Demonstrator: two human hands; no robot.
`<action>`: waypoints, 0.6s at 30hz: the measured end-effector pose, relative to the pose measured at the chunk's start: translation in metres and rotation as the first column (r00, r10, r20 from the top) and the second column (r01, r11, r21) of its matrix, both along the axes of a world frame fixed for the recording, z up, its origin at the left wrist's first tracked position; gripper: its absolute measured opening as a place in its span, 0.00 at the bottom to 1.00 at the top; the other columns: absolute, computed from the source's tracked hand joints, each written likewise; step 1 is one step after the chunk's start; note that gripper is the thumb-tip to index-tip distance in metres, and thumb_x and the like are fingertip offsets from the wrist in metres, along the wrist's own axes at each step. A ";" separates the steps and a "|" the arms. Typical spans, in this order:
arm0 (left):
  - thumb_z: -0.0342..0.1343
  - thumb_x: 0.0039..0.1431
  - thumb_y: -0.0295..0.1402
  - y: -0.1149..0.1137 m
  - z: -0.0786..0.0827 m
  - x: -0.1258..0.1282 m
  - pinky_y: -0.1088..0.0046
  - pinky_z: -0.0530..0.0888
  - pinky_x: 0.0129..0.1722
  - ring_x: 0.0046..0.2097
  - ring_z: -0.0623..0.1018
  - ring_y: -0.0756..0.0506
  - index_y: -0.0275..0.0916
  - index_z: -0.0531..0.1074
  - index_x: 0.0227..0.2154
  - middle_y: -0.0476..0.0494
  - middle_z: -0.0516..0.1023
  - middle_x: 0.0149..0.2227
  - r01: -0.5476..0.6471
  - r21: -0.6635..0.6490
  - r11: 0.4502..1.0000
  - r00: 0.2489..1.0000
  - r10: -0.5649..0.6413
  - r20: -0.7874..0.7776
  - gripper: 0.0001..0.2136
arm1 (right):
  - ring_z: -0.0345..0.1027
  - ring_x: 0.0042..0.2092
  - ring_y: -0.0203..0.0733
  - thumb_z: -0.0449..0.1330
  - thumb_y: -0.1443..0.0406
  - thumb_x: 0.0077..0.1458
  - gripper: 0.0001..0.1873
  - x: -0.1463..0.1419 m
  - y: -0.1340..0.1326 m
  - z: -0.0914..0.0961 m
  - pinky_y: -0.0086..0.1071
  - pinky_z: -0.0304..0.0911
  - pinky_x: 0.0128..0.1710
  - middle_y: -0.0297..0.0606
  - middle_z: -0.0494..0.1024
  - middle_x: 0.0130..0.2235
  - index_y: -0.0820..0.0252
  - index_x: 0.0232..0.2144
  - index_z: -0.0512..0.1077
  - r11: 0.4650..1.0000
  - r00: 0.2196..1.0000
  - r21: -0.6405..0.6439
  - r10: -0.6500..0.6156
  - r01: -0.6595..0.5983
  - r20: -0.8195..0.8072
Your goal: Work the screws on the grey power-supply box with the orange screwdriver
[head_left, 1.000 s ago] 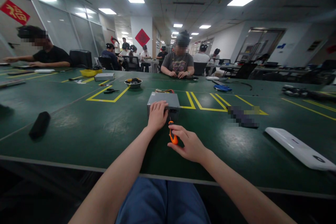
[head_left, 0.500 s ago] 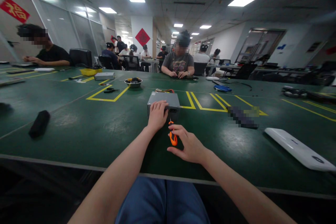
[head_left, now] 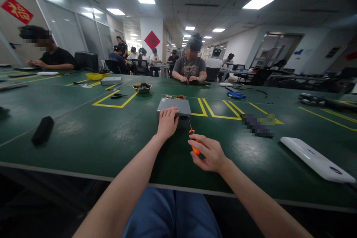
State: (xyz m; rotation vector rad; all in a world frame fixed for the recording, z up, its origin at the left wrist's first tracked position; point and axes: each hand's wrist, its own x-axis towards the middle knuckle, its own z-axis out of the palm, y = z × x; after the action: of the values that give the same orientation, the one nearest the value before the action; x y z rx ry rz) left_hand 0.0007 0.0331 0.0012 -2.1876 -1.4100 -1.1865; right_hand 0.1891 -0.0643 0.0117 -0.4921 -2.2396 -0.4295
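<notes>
Box [head_left: 173, 103], centre frame, appears closed; no part is seen removed. Left hand [head_left: 167, 123]: fingers flat on its top, unclamped. Right hand [head_left: 210, 151], right of lower centre: fingers clamped on screwdriver [head_left: 196, 148], tip near the box's lower right corner, contact unclear.

The left arm [head_left: 125, 182] is bare and slants up and to the right. Its wrist [head_left: 158, 139] looks almost straight. The left hand [head_left: 167, 122] is palm down, with its fingers [head_left: 169, 112] side by side and pointing ahead. The right arm [head_left: 256, 193] is bare too and slants up and to the left. The right hand [head_left: 210, 152] has bent fingers, and its thumb [head_left: 198, 161] sits below them, making a pinch. The two hands are near each other but do not touch.
</notes>
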 end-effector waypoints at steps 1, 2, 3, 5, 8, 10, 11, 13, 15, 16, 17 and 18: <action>0.47 0.59 0.29 0.000 0.000 0.000 0.61 0.56 0.59 0.56 0.66 0.45 0.42 0.64 0.44 0.46 0.70 0.52 0.000 0.000 1.000 1.000 0.000 -0.001 0.11 | 0.70 0.40 0.43 0.54 0.67 0.52 0.16 0.000 0.000 0.000 0.33 0.70 0.33 0.48 0.71 0.44 0.61 0.45 0.65 1.000 1.000 0.000 -0.004 0.004 -0.002; 0.47 0.59 0.29 0.000 0.000 0.000 0.61 0.56 0.59 0.56 0.66 0.45 0.42 0.64 0.44 0.46 0.70 0.52 0.001 0.000 1.000 1.000 -0.001 -0.002 0.11 | 0.70 0.40 0.43 0.54 0.67 0.52 0.16 0.001 0.001 0.000 0.33 0.70 0.33 0.48 0.71 0.44 0.61 0.45 0.65 1.000 1.000 -0.001 -0.006 0.006 -0.003; 0.47 0.59 0.29 0.000 0.000 0.000 0.62 0.56 0.59 0.56 0.65 0.45 0.42 0.64 0.45 0.46 0.70 0.52 0.001 -0.001 1.000 1.000 -0.001 -0.004 0.11 | 0.70 0.40 0.43 0.54 0.67 0.52 0.16 0.001 0.001 0.001 0.33 0.70 0.33 0.48 0.71 0.44 0.62 0.45 0.65 1.000 1.000 -0.004 -0.009 0.009 -0.002; 0.47 0.59 0.29 0.000 0.000 0.000 0.62 0.56 0.59 0.56 0.65 0.45 0.42 0.64 0.45 0.46 0.70 0.52 -0.001 -0.001 1.000 1.000 0.001 -0.006 0.11 | 0.70 0.40 0.43 0.55 0.68 0.51 0.16 0.000 0.001 0.001 0.33 0.70 0.33 0.49 0.71 0.44 0.62 0.44 0.66 1.000 1.000 -0.008 -0.011 0.011 0.000; 0.47 0.58 0.29 0.001 -0.001 0.000 0.62 0.56 0.59 0.56 0.65 0.45 0.42 0.64 0.44 0.46 0.70 0.52 -0.003 0.006 1.000 1.000 0.003 -0.004 0.11 | 0.70 0.40 0.43 0.55 0.68 0.51 0.16 0.001 0.002 0.001 0.33 0.69 0.34 0.49 0.71 0.44 0.62 0.44 0.66 1.000 1.000 -0.019 -0.019 0.019 0.003; 0.47 0.58 0.29 0.001 -0.001 0.000 0.62 0.56 0.59 0.56 0.66 0.45 0.42 0.64 0.44 0.46 0.70 0.52 -0.002 0.009 1.000 1.000 0.002 -0.005 0.11 | 0.70 0.41 0.43 0.54 0.68 0.52 0.16 0.001 0.003 0.001 0.33 0.69 0.35 0.48 0.70 0.45 0.62 0.45 0.65 0.999 1.000 -0.030 -0.026 0.026 0.005; 0.48 0.58 0.28 0.001 -0.001 0.000 0.62 0.56 0.59 0.56 0.66 0.45 0.42 0.64 0.44 0.47 0.70 0.52 -0.002 0.011 1.000 1.000 0.002 -0.006 0.11 | 0.70 0.41 0.43 0.54 0.68 0.53 0.15 0.001 0.003 0.001 0.33 0.69 0.35 0.48 0.70 0.45 0.61 0.45 0.65 0.999 1.000 -0.033 -0.029 0.029 0.006; 0.48 0.58 0.29 0.001 -0.001 0.000 0.62 0.56 0.59 0.55 0.66 0.45 0.42 0.64 0.44 0.47 0.70 0.52 -0.007 0.013 1.000 1.000 0.007 -0.008 0.11 | 0.70 0.41 0.42 0.53 0.67 0.53 0.15 0.001 0.004 0.001 0.33 0.69 0.35 0.48 0.70 0.45 0.61 0.45 0.65 0.999 1.000 -0.029 -0.030 0.030 0.007; 0.48 0.58 0.29 0.001 -0.001 0.000 0.62 0.56 0.59 0.55 0.66 0.45 0.42 0.64 0.44 0.47 0.70 0.52 -0.012 0.015 1.000 1.000 0.012 -0.014 0.11 | 0.69 0.41 0.43 0.53 0.68 0.53 0.15 0.001 0.005 0.001 0.33 0.69 0.35 0.48 0.71 0.44 0.62 0.44 0.65 1.000 1.000 -0.018 -0.024 0.024 0.001; 0.48 0.58 0.29 0.001 -0.001 0.000 0.62 0.56 0.59 0.55 0.66 0.45 0.42 0.64 0.44 0.47 0.70 0.52 -0.014 0.015 1.000 1.000 0.014 -0.016 0.11 | 0.69 0.41 0.43 0.54 0.68 0.53 0.15 0.001 0.005 0.000 0.33 0.69 0.35 0.49 0.70 0.44 0.62 0.44 0.65 1.000 1.000 -0.014 -0.021 0.021 -0.004; 0.48 0.58 0.29 0.001 -0.001 0.000 0.62 0.56 0.59 0.55 0.66 0.45 0.42 0.64 0.44 0.47 0.70 0.52 -0.014 0.014 1.000 1.000 0.015 -0.018 0.11 | 0.69 0.41 0.43 0.54 0.68 0.53 0.15 0.001 0.005 0.000 0.33 0.69 0.35 0.49 0.70 0.45 0.63 0.44 0.65 1.000 1.000 -0.013 -0.020 0.020 -0.008; 0.48 0.58 0.29 0.001 -0.001 0.000 0.62 0.56 0.59 0.55 0.66 0.45 0.43 0.64 0.44 0.46 0.70 0.52 -0.014 0.014 1.000 1.000 0.014 -0.019 0.11 | 0.69 0.41 0.43 0.54 0.68 0.53 0.15 0.001 0.005 0.000 0.33 0.69 0.36 0.49 0.70 0.45 0.62 0.45 0.65 1.000 1.000 -0.014 -0.020 0.020 -0.010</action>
State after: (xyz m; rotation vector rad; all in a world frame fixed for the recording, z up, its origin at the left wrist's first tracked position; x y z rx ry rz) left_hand 0.0008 0.0341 0.0001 -2.1707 -1.4026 -1.1637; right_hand 0.1897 -0.0596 0.0121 -0.5234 -2.2304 -0.4215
